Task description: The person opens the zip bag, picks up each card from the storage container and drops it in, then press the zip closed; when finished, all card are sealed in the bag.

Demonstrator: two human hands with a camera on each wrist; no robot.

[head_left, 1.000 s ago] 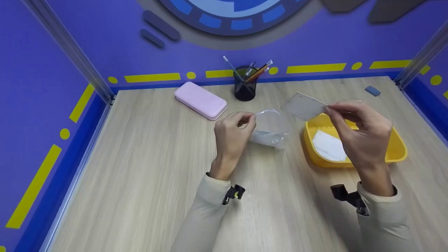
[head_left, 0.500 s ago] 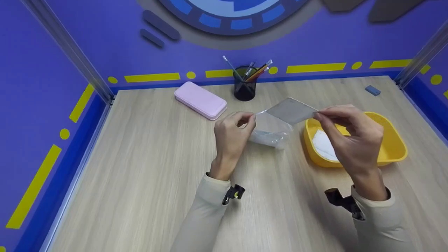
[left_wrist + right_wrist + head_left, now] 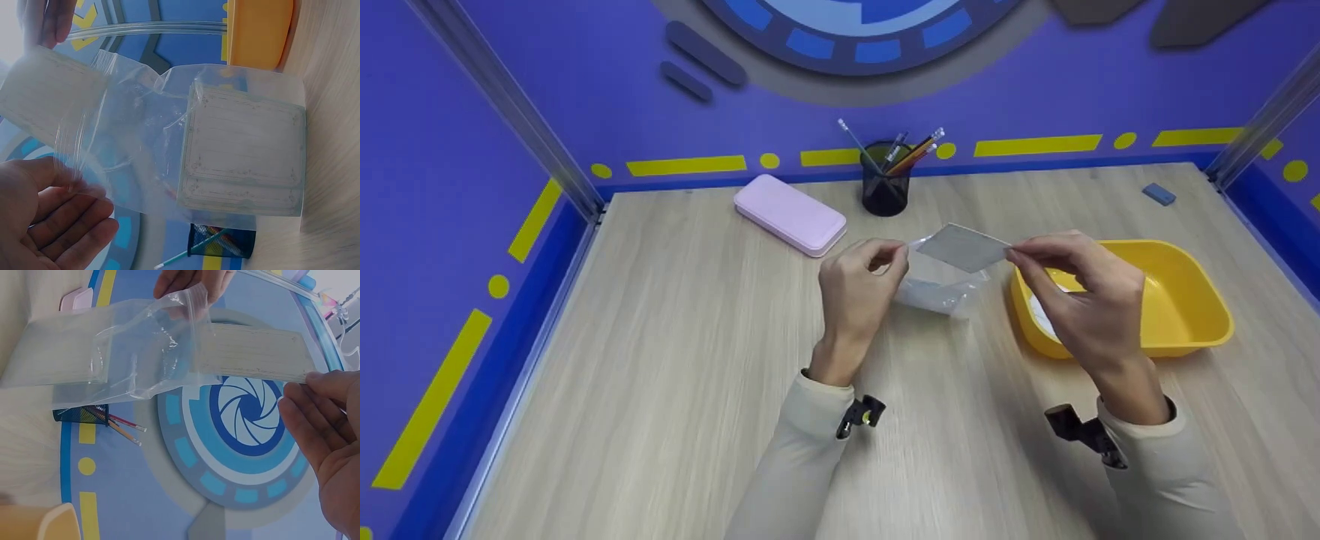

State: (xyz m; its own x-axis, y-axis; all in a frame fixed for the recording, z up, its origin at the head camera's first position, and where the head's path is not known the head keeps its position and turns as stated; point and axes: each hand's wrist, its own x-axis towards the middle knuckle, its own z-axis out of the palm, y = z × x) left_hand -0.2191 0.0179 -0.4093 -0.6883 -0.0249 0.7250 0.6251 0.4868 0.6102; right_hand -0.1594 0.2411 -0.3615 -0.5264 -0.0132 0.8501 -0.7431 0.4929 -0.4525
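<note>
My left hand (image 3: 855, 292) pinches the mouth edge of a clear zip bag (image 3: 941, 298) between thumb and fingers. The bag hangs over the table, its mouth upward. Inside at the bottom lie lined, bordered cards (image 3: 244, 152), plainly visible in the left wrist view. Pinched by one corner, a similar thin card (image 3: 964, 247) is in my right hand (image 3: 1087, 300), level above the bag's mouth. In the right wrist view the inner end of this card (image 3: 259, 351) overlaps the bag's opening; how far it is inside I cannot tell.
A yellow tub (image 3: 1204, 334) stands at the right with white cards (image 3: 1041, 319) in it, partly hidden by my right hand. Behind are a pink case (image 3: 790, 215) and a black mesh pencil cup (image 3: 884, 191). A blue eraser-like block (image 3: 1159, 194) lies back right.
My right hand has moved left and slightly down, bringing the card from above the yellow tub to the bag's mouth. The left hand and the bag have hardly moved.
</note>
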